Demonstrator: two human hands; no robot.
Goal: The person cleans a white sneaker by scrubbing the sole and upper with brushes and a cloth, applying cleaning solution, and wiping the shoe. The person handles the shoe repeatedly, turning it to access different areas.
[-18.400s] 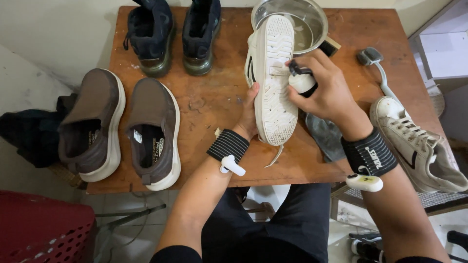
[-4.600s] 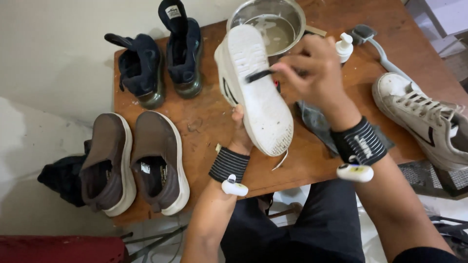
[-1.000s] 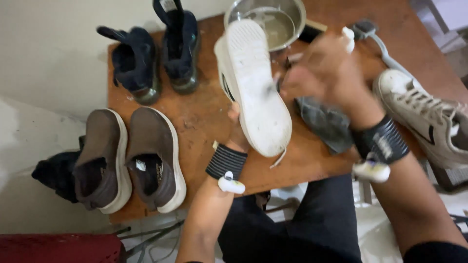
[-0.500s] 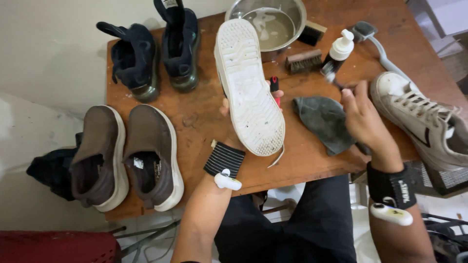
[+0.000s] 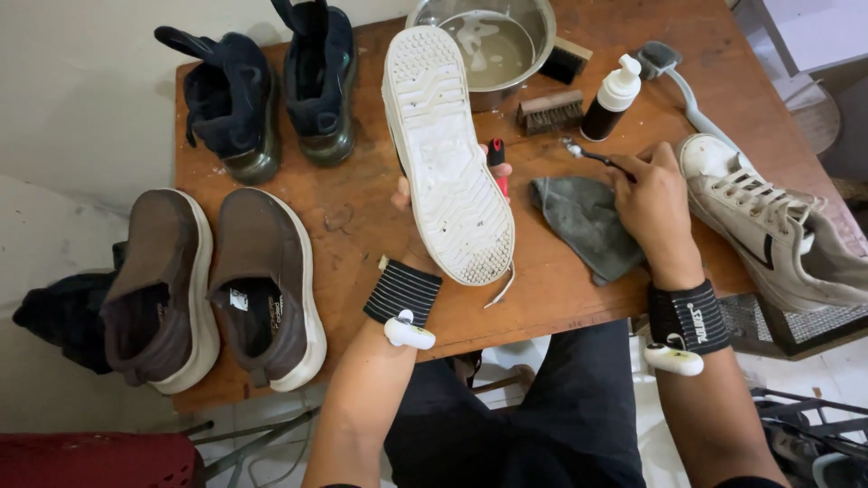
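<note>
- Fingers: the left hand [image 5: 425, 203] is wrapped round a white sneaker [image 5: 446, 154], thumb and fingertips showing at either side of it; the right hand [image 5: 653, 203] is closed on a thin small brush [image 5: 592, 155], its head pointing toward the bottle.
- One wooden table [image 5: 362, 208] carries everything.
- Six shoes in all: two brown slip-ons [image 5: 212, 285] side by side at the left edge; two dark blue high-tops [image 5: 271, 90] at the far left corner; two white sneakers, one held sole-up over the table's middle, its foam-smeared sole facing the camera, the other sneaker [image 5: 773, 235] lying at the right edge, laces up.
- One metal bowl [image 5: 484, 41] of cloudy water at the far edge, just beyond the held sneaker's toe.
- One grey cloth [image 5: 588, 226] between the two hands.
- One long-handled brush [image 5: 678, 81] at the far right.
- Two scrub brushes [image 5: 551, 111] beside the bowl.
- One pump bottle [image 5: 608, 98] near the right hand.
- One red and black tool [image 5: 496, 163] showing behind the held sneaker.
</note>
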